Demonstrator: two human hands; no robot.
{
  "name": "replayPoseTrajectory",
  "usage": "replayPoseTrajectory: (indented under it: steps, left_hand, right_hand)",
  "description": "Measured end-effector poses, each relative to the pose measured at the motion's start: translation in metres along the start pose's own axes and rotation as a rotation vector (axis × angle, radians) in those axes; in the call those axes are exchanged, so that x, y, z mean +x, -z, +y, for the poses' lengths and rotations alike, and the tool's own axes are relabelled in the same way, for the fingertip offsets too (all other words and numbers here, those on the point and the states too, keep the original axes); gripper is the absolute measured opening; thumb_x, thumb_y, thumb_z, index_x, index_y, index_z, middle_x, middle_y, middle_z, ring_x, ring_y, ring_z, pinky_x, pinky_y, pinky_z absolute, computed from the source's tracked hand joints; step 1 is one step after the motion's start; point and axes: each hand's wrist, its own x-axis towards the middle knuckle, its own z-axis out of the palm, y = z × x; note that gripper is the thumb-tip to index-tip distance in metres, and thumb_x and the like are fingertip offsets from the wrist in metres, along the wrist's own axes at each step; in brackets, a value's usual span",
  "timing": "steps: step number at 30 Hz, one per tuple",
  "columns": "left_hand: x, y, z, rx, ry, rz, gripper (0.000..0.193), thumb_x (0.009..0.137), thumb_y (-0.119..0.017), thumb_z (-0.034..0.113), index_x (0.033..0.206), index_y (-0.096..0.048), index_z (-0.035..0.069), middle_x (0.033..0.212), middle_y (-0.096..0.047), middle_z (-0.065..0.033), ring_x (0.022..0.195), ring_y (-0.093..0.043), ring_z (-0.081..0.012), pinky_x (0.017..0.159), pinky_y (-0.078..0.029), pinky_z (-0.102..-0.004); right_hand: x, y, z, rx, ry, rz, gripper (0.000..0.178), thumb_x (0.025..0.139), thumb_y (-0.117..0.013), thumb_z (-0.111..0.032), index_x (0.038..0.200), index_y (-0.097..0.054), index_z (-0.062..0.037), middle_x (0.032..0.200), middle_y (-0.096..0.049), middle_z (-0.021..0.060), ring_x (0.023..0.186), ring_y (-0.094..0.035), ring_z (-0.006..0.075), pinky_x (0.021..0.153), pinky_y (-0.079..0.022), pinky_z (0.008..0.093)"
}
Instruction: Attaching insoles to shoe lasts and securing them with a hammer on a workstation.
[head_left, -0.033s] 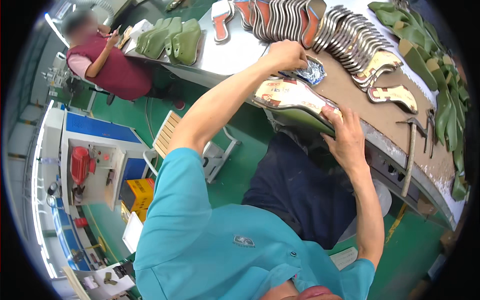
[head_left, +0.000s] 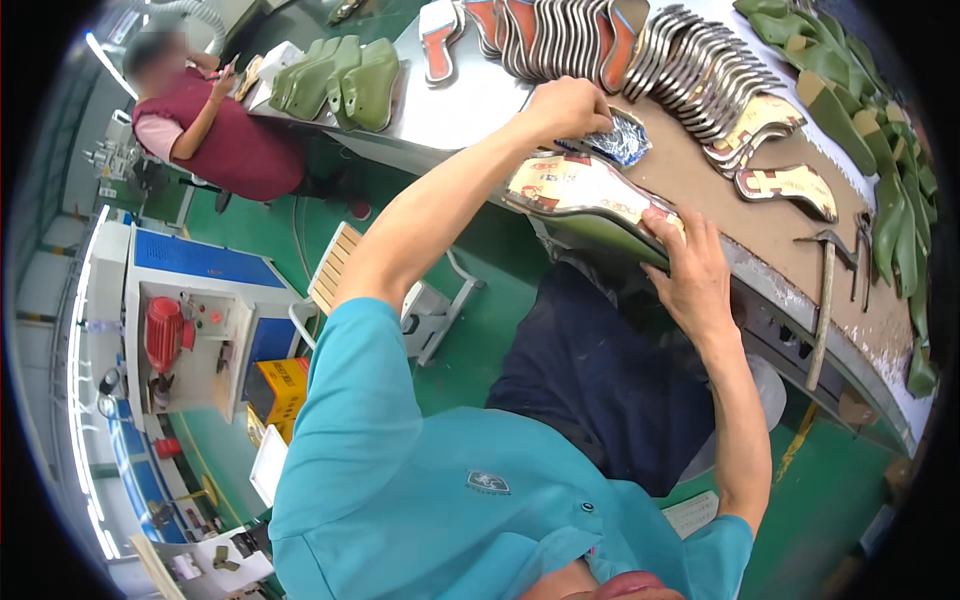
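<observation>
My right hand [head_left: 693,268] grips one end of a green shoe last [head_left: 590,236] at the table's front edge. A pale printed insole [head_left: 575,188] with a shiny rim lies on the upturned bottom of the last, with my thumb and fingers at its narrower end. Just beyond it, my left hand [head_left: 570,108] is closed, its fingertips at the side of a shallow container [head_left: 628,138] of small shiny blue and silver bits, perhaps tacks. What the left fingers hold, if anything, is hidden.
Rows of insoles [head_left: 560,40] line the far table, and one loose insole [head_left: 788,188] lies closer. A hammer [head_left: 822,310] and pincers [head_left: 863,255] rest on the right. Green lasts [head_left: 905,240] heap along the right edge; more lasts [head_left: 368,88] stand far left near a co-worker [head_left: 215,140].
</observation>
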Motion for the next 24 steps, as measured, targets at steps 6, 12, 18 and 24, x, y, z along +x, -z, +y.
replayPoseTrajectory:
  steps: [6, 12, 18, 24]
  left_hand:
    - [-0.001, -0.003, 0.003, -0.255, -0.031, 0.15, 0.021, 0.08, -0.067, 0.025, 0.094, -0.073, 0.01, 0.085, -0.071, -0.0092, 0.08, -0.068, -0.0259, 0.078, -0.052, -0.036]
    - [-0.007, 0.008, 0.018, -0.455, -0.096, 0.22, 0.024, 0.087, -0.062, 0.015, 0.104, -0.067, 0.0, 0.083, -0.071, -0.0073, 0.072, -0.068, -0.0118, 0.069, -0.053, -0.025]
    - [-0.017, 0.011, 0.011, -0.387, -0.06, 0.249, 0.019, 0.081, -0.071, 0.015, 0.092, -0.069, 0.0, 0.078, -0.07, -0.0115, 0.072, -0.068, -0.0179, 0.069, -0.053, -0.0302]
    - [-0.066, 0.02, 0.07, -0.548, -0.155, 0.312, 0.017, 0.084, -0.069, 0.013, 0.088, -0.061, -0.001, 0.075, -0.067, -0.0077, 0.068, -0.062, -0.0134, 0.063, -0.05, -0.0282]
  right_hand:
    - [0.0, 0.002, 0.006, -0.009, 0.004, 0.004, 0.071, 0.057, -0.08, -0.001, 0.121, -0.053, -0.0166, 0.114, -0.05, 0.0162, 0.098, -0.051, 0.0357, 0.08, -0.047, 0.0438]
    - [-0.001, 0.001, 0.005, -0.022, -0.016, 0.001, 0.07, 0.058, -0.079, -0.001, 0.121, -0.054, -0.0165, 0.115, -0.05, 0.0167, 0.099, -0.052, 0.0356, 0.082, -0.047, 0.044]
    - [0.001, -0.001, -0.002, -0.008, -0.015, 0.006, 0.067, 0.06, -0.079, 0.0, 0.12, -0.054, -0.0156, 0.117, -0.05, 0.0173, 0.103, -0.052, 0.0365, 0.084, -0.047, 0.0443]
    - [-0.002, 0.0, -0.001, -0.012, -0.019, 0.007, 0.067, 0.059, -0.078, 0.001, 0.12, -0.054, -0.0148, 0.117, -0.05, 0.0159, 0.102, -0.052, 0.0358, 0.084, -0.046, 0.0444]
